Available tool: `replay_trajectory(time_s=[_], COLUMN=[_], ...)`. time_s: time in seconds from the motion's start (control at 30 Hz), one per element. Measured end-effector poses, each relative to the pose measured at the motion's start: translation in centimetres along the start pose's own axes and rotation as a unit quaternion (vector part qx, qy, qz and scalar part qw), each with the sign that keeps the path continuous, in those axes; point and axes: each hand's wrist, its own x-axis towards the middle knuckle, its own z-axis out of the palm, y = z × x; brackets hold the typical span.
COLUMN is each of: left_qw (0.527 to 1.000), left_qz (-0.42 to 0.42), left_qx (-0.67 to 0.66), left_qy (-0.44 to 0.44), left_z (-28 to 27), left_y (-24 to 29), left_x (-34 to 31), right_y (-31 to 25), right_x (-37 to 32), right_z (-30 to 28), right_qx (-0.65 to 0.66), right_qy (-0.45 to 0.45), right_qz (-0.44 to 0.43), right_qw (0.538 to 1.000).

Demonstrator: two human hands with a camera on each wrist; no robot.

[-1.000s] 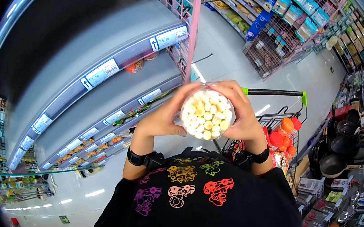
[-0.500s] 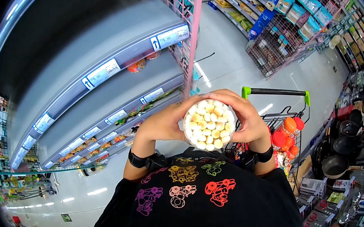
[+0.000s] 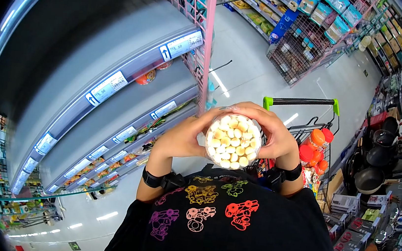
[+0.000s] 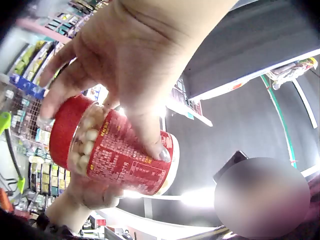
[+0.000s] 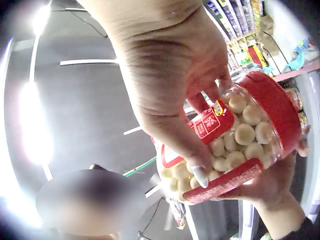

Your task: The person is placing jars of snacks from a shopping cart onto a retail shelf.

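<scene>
A clear jar point(image 3: 233, 142) of small round cream-coloured biscuits is gripped between both hands in front of the chest, its see-through bottom facing up at the head camera. My left hand point(image 3: 183, 136) wraps one side and my right hand point(image 3: 276, 135) the other. In the left wrist view, the left thumb lies on a red label point(image 4: 127, 155) covered in small print, and the jar's red lid point(image 4: 69, 131) points away from the body. Biscuits point(image 5: 245, 134) show through the wall in the right wrist view, with the right thumb pressed on the jar.
A shelf unit point(image 3: 96, 46) with price tags stands at the left, ending in a pink wire grid point(image 3: 207, 42). At the right is a shopping cart point(image 3: 302, 104) holding red-lidded jars point(image 3: 316, 138). Pans point(image 3: 369, 181) line the far-right shelving.
Both hands have brought the jar slightly closer to the chest and tilted it, so its bottom faces the head camera more squarely. The grip stays on both sides.
</scene>
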Motion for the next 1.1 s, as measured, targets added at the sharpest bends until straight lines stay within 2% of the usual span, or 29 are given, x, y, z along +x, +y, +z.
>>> replay_trajectory(time_s=[0.03,0.1,0.13,0.17,0.2,0.23,0.3,0.4,0.5,0.53,0.63,0.7,0.8,0.87,0.97,1.1], left_qw=[1.0,0.986,0.949,0.888,0.902,0.915,0.937,0.917,0.892,0.889,0.883,0.885,0.906,0.916,0.945,0.934], left_qz=[0.002,0.007,0.009,0.012,0.039,0.03,0.013,0.007,-0.007,-0.003,-0.011,-0.015,-0.035,-0.055,-0.072,-0.112], left_qx=[-0.005,-0.163,-0.314,-0.456,-0.424,-0.395,-0.337,-0.372,-0.405,-0.4,-0.392,-0.388,-0.302,-0.246,-0.07,-0.031], left_qy=[-0.003,0.017,0.038,0.056,0.068,0.075,0.094,0.146,0.202,0.222,0.257,0.256,0.293,0.312,0.31,0.338], left_z=[0.0,0.4,1.1,1.8,2.2,2.2,2.1,2.5,2.7,2.9,2.6,2.5,2.7,3.1,3.0,2.8], left_y=[-0.7,-1.5,-1.6,-1.9,-2.5,-2.7,-2.7,-3.1,-3.4,-3.5,-2.8,-2.9,-4.1,-4.1,-4.8,-3.9], left_x=[-0.1,0.1,0.6,1.1,1.4,1.6,1.9,1.9,1.9,2.0,1.8,1.3,0.5,-0.2,-1.1,-2.4], right_y=[-0.2,-2.1,-2.8,-3.2,-3.6,-3.9,-3.3,-2.0,0.1,1.6,3.3,3.9,4.6,4.8,6.4,7.1], right_x=[0.1,0.6,0.7,0.7,0.7,0.8,0.6,0.3,-0.3,-1.0,-1.5,-2.3,-2.6,-2.2,-2.1,-1.6], right_z=[-0.1,-0.6,-0.6,-0.4,0.0,0.4,1.1,1.4,2.4,2.8,4.1,4.7,5.4,6.1,7.6,9.7], right_qx=[-0.014,-0.12,-0.172,-0.213,-0.255,-0.297,-0.289,-0.315,-0.207,-0.195,-0.055,0.006,0.06,0.074,0.087,0.095], right_qy=[0.0,-0.007,-0.009,-0.013,-0.017,-0.021,0.001,0.044,0.149,0.181,0.285,0.267,0.24,0.205,0.169,0.147], right_qz=[-0.005,-0.017,-0.022,-0.013,-0.002,0.009,0.033,0.041,0.082,0.07,0.151,0.197,0.242,0.244,0.222,0.232], right_qw=[1.0,0.993,0.985,0.977,0.967,0.955,0.957,0.947,0.964,0.961,0.945,0.943,0.938,0.945,0.956,0.957])
